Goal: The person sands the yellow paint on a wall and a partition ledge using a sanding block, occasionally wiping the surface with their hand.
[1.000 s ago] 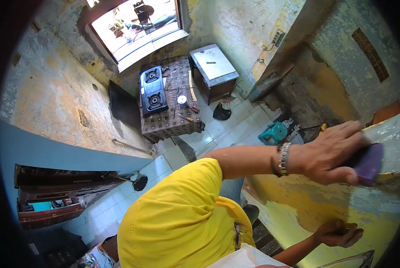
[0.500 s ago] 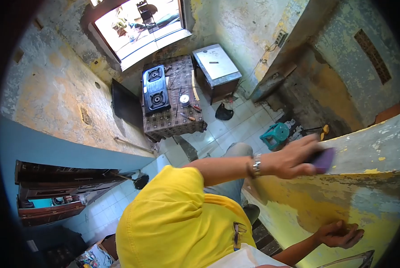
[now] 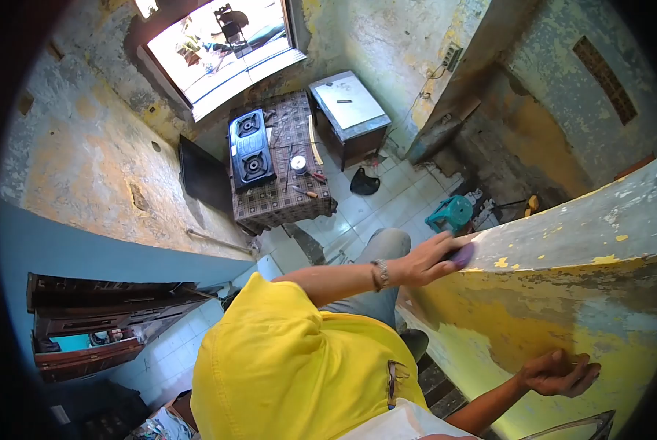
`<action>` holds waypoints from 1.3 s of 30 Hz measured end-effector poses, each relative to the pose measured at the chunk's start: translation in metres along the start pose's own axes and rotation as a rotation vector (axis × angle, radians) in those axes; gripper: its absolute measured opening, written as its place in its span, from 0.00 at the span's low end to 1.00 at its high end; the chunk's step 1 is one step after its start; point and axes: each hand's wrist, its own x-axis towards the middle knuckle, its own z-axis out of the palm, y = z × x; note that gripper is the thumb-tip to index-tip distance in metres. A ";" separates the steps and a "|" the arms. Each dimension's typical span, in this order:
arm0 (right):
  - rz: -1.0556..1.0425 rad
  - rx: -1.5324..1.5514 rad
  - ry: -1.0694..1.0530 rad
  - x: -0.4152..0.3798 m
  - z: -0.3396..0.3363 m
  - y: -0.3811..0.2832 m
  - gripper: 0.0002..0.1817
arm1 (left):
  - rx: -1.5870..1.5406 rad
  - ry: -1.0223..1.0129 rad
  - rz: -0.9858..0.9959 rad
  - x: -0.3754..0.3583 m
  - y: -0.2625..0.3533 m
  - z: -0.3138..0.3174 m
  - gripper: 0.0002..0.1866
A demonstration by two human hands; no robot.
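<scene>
My left hand (image 3: 422, 262), with a metal-banded watch (image 3: 382, 274) at the wrist, is closed around a small purple block (image 3: 462, 255). The block is at the near-left end of the grey upper band of a wall (image 3: 570, 233), which is flecked with yellow paint; its underside is hidden. Lower right, my right hand (image 3: 561, 374) hangs in front of the yellow-green lower wall (image 3: 523, 334). Its fingers are loosely curled and apart, the palm turned upward, and I see nothing in it.
A cloth-covered table (image 3: 281, 202) bears a two-burner stove (image 3: 251, 150), a white round container (image 3: 298, 164) and tools. Beside it stands a white-topped desk (image 3: 350, 106). On the tiled floor are a black bag (image 3: 365, 182) and a green stool (image 3: 452, 213). A wooden cabinet (image 3: 86, 359) is at left.
My left hand has moved left along the wall's upper band with the purple block. My right hand has stayed almost still. The view has shifted slightly.
</scene>
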 end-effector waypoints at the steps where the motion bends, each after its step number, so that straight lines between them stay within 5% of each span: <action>1: 0.003 -0.029 -0.003 -0.001 0.001 -0.001 0.23 | 0.053 0.105 0.178 0.028 0.006 0.004 0.35; 5: 0.005 -0.097 -0.020 -0.006 -0.004 0.001 0.24 | -0.082 0.175 0.559 0.129 0.125 -0.029 0.40; 8: -0.013 -0.103 -0.022 0.001 -0.005 -0.002 0.24 | -0.121 0.211 0.622 0.133 0.124 -0.025 0.42; 13: 0.006 -0.043 0.003 -0.003 -0.003 -0.002 0.25 | -0.032 0.022 0.111 0.011 -0.013 0.002 0.37; 16: 0.002 -0.038 0.022 -0.001 0.003 -0.003 0.25 | 0.049 0.043 -0.021 -0.016 -0.020 0.007 0.36; 21: -0.009 -0.062 -0.001 -0.002 0.000 -0.002 0.25 | 0.063 0.117 0.448 0.100 0.075 -0.029 0.40; 24: -0.014 -0.055 -0.015 -0.003 -0.003 0.000 0.24 | -0.043 0.173 0.516 0.129 0.113 -0.031 0.41; 26: -0.030 -0.045 -0.017 -0.003 -0.002 0.002 0.24 | -0.077 0.158 0.431 0.106 0.083 -0.020 0.36; 30: -0.009 0.023 0.001 -0.001 0.001 0.002 0.25 | 0.044 -0.005 -0.058 -0.006 -0.039 0.008 0.38; 33: 0.011 0.045 0.015 -0.001 0.003 0.000 0.25 | 0.081 0.030 -0.184 -0.030 -0.026 0.011 0.37; 39: -0.009 -0.037 -0.010 -0.012 -0.004 0.010 0.25 | -0.027 0.083 0.353 0.081 0.100 -0.027 0.50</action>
